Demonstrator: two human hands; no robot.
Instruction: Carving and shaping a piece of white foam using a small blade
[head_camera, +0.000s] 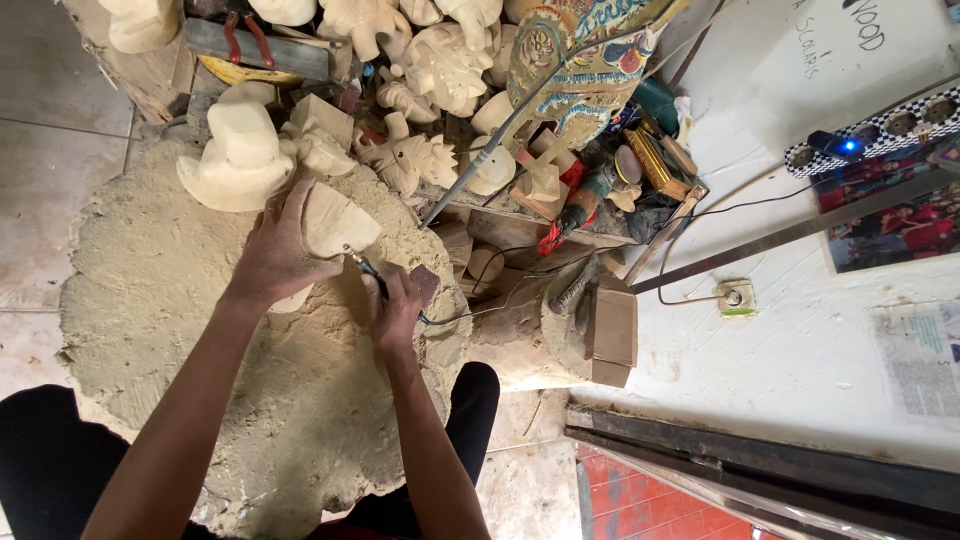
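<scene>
Nearest: black trousers (45, 455) at the bottom edge, knees either side of a broad stump (200, 330) coated in pale sawdust; grey floor tiles (50, 170) to the left, red tiles (650, 505) lower right; white wall (800, 350) on the right with a socket (737, 296) and cables; on the stump, the right hand (398, 312) closed around a thin dark rotary tool (368, 270), tip touching the lower edge of a pale wood carving (335, 225); left hand (275, 255) spread flat over that carving, fingers pressing its left side, thumb side hidden; beyond, a heap of unfinished carvings (430, 60), a painted mask (580, 60), a power strip (880, 130) with blue light
</scene>
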